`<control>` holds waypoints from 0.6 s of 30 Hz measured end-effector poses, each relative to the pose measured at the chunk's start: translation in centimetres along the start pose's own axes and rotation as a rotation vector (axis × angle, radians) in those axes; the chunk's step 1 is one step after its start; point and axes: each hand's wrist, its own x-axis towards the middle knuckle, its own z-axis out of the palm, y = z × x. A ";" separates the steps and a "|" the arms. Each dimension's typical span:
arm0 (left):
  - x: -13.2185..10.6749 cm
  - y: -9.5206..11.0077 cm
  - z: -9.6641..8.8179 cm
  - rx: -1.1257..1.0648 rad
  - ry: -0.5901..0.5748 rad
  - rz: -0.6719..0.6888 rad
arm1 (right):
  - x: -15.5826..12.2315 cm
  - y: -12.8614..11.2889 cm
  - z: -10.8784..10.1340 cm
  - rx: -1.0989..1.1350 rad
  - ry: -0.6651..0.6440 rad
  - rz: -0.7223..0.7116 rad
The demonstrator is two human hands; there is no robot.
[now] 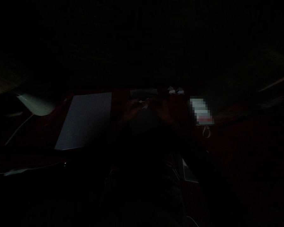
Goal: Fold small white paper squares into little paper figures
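The picture is very dark. Near the middle, my left hand [129, 111] and my right hand [162, 110] come together around a small piece of folded white paper [145, 104]. Its pale corners show between the fingertips of both hands, which look closed on it. Exact finger positions are lost in shadow. Below the hands lies a dim grey sheet [144, 121]. Two small folded paper pieces [171, 90] stand beyond my right hand, side by side.
A large pale sheet [87, 119] lies on the dark reddish surface at left. Farther left are a white object [39, 105] and a thin cable [19, 130]. A pale strip [144, 92] lies beyond the hands. At right is a blurred-out card [201, 111] with a loop [206, 131].
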 end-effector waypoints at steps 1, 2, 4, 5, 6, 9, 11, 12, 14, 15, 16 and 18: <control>-0.1 0.0 -0.1 -0.015 0.004 0.004 | 0.0 0.1 0.0 0.004 -0.002 -0.001; -0.1 0.1 -0.2 -0.027 0.010 0.007 | 0.0 0.1 0.0 0.007 -0.004 0.003; -0.2 0.2 -0.4 -0.033 0.024 0.005 | 0.1 0.3 0.0 0.015 -0.011 0.020; -0.2 0.3 -0.4 -0.023 0.023 -0.001 | 0.1 0.3 0.0 0.023 -0.016 0.028; -0.2 0.5 -0.5 -0.012 0.020 -0.004 | 0.1 0.3 -0.1 0.034 -0.023 0.033; -0.3 0.7 -0.4 -0.002 -0.004 -0.004 | 0.0 0.3 -0.2 0.052 -0.031 0.024; -0.4 0.8 -0.3 -0.008 -0.010 -0.011 | 0.0 0.4 -0.2 0.041 -0.021 0.012; -0.4 0.8 -0.2 -0.012 -0.011 -0.018 | 0.0 0.4 -0.2 0.033 -0.015 0.006; -0.4 0.7 0.0 -0.026 -0.002 -0.022 | 0.0 0.5 -0.1 0.027 -0.001 -0.015; -0.5 0.7 0.1 -0.034 0.008 -0.018 | -0.1 0.5 0.0 0.028 0.006 -0.027; -0.5 0.6 0.2 -0.039 0.022 -0.010 | 0.0 0.6 0.0 0.029 0.012 -0.036; -0.5 0.4 0.4 -0.033 0.057 0.010 | 0.0 0.7 0.2 0.026 0.018 -0.041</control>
